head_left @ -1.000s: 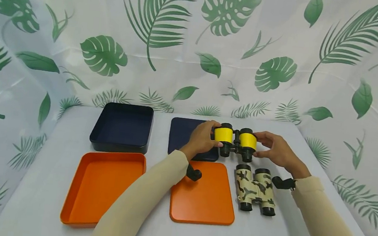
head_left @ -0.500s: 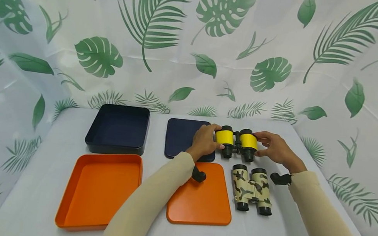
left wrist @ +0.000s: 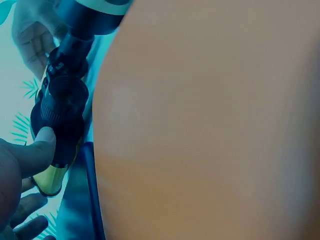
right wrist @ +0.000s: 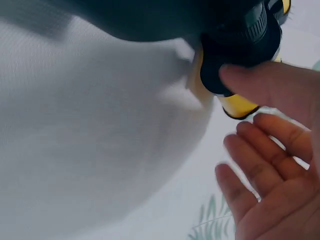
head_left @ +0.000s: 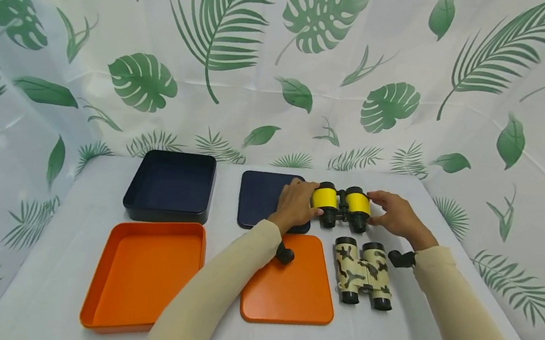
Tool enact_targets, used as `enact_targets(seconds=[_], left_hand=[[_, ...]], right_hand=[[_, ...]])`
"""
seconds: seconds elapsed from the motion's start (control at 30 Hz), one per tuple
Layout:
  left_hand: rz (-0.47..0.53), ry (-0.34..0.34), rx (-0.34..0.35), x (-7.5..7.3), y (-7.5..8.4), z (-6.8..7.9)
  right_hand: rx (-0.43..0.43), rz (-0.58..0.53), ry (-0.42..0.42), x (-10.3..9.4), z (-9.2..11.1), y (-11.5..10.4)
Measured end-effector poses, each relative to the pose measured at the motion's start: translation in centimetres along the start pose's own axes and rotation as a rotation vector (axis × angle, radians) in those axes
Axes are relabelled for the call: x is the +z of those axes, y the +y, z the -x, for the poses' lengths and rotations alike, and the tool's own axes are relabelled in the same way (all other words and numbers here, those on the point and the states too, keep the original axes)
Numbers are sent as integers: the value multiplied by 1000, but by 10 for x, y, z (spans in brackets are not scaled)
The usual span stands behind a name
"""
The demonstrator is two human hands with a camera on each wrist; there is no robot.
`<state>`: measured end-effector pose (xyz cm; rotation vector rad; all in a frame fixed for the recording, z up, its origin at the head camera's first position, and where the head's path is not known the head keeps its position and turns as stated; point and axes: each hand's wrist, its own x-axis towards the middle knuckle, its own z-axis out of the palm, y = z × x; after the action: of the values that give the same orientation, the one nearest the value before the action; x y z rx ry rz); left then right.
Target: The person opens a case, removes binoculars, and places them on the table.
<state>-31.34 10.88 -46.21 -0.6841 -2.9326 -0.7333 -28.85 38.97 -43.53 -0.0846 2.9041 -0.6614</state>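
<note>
A pair of yellow-and-black binoculars (head_left: 339, 204) stands at the back right of the white table, eyepieces toward me. My left hand (head_left: 294, 203) pinches its left barrel, thumb on the near side and a finger at the far end. On the other side, my right hand (head_left: 400, 218) is right at the right barrel. In the right wrist view its thumb (right wrist: 250, 82) lies against the black body, while the fingers (right wrist: 255, 172) spread loosely beside the yellow end. Nearer to me lies a second pair of binoculars, camouflage-patterned (head_left: 363, 273), which neither hand touches.
A dark blue lid (head_left: 256, 199) lies partly under my left hand, and an orange lid (head_left: 288, 301) lies in front of it. To the left stand an open dark blue box (head_left: 166, 215) and an open orange box (head_left: 93, 284). Leaf-patterned cloth (head_left: 239, 104) hangs behind.
The view has shifted slightly left. The yellow binoculars stay almost in place between both hands, and my right hand's fingers have eased a little away from the barrel.
</note>
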Motion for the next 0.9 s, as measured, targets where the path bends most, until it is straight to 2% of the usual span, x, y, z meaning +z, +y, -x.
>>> enact_targets(seconds=[0.17,0.23,0.4,0.57,0.77,0.9], left_hand=[[-134,-65,62,-10,-1,6],[-197,-101,69,-19,0,11],[-263,-144,64,-45,-5,23],[-304,-134,34,-64,-13,36],[-322,-105,-11,-80,-19,54],[-323,-66,-20,-92,-24,65]], right_hand=[[-13,119,43,1,7,-12],[-24,152,62,1,11,-21],[-89,217,104,-1,22,-52],[-153,268,154,1,28,-85],[-137,289,161,8,33,-116],[-177,309,194,14,35,-134]])
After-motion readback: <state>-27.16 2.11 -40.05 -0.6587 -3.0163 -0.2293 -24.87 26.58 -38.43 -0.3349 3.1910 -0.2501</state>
